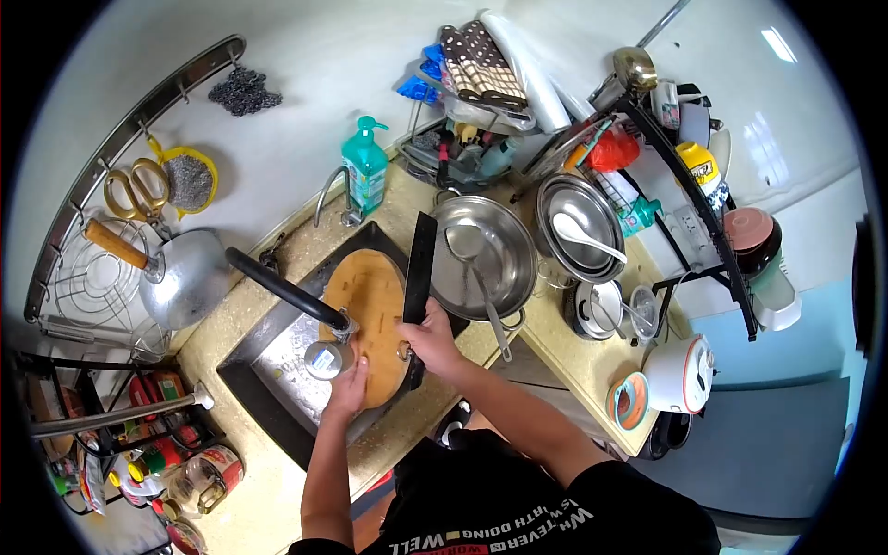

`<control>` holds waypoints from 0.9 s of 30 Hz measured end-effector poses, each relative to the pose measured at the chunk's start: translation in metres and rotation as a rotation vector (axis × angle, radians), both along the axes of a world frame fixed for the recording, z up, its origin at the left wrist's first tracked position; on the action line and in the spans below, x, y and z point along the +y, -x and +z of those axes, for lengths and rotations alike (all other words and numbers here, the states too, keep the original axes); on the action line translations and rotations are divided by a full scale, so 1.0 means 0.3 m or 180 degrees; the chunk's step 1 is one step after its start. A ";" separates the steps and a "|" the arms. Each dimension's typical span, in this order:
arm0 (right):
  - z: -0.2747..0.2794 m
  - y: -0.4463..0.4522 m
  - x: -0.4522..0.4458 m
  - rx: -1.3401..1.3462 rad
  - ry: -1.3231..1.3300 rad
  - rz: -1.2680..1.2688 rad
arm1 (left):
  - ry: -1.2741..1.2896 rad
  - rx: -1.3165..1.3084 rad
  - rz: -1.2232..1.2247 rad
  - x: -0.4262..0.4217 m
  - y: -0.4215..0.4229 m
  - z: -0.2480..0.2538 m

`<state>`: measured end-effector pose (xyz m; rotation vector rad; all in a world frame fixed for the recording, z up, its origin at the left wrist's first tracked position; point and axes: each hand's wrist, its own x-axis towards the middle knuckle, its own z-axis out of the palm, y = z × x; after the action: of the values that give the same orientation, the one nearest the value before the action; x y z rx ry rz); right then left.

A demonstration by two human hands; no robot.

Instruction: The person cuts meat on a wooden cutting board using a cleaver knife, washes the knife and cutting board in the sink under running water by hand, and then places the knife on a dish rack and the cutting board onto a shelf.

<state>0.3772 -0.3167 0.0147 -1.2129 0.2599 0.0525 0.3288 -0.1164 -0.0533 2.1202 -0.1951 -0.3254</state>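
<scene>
A round wooden cutting board (370, 277) is tilted over the dark-rimmed sink (245, 370). My left hand (348, 387) grips its lower left edge, thumb on the face and fingers mostly hidden. At the board's right side, my right hand (433, 340) is closed round a long flat black piece (421, 268); I cannot tell whether this is joined to the board. The black faucet neck (287, 289) reaches over the board's left edge. Just above my left hand is a round silver piece (324, 359) with a white label.
Right of the sink stand a steel pan (444, 287) with a ladle (481, 287) and steel bowls (578, 208). A green pump bottle (365, 166) is behind the sink. A wok (190, 277) hangs at left above bottles (208, 476). A white cooker (680, 375) stands far right.
</scene>
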 end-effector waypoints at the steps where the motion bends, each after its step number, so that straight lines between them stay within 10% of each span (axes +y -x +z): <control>1: 0.024 0.005 -0.007 0.0031 0.0014 0.0055 | 0.0103 0.0317 0.0026 0.032 0.000 -0.106; 7: 0.158 0.083 -0.073 0.0069 0.0396 -0.0338 | 0.0081 0.0511 0.0474 0.194 -0.171 -0.800; 14: 0.341 0.167 -0.307 0.0143 0.0761 -0.1198 | 0.4351 0.2537 0.0096 -0.040 -0.369 -0.531; 22: 0.295 0.283 -0.527 -0.0380 -0.0010 -0.2255 | 0.4954 0.2731 0.0965 -0.218 -0.346 -0.215; 27: 0.238 0.309 -0.583 -0.0564 0.0096 -0.2382 | 0.5820 0.2621 0.1280 -0.119 -0.360 -0.346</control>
<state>0.2845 -0.4916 0.0862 -1.0784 0.5438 -0.7062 0.4367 -0.1520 -0.1570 0.1169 0.3351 -0.4598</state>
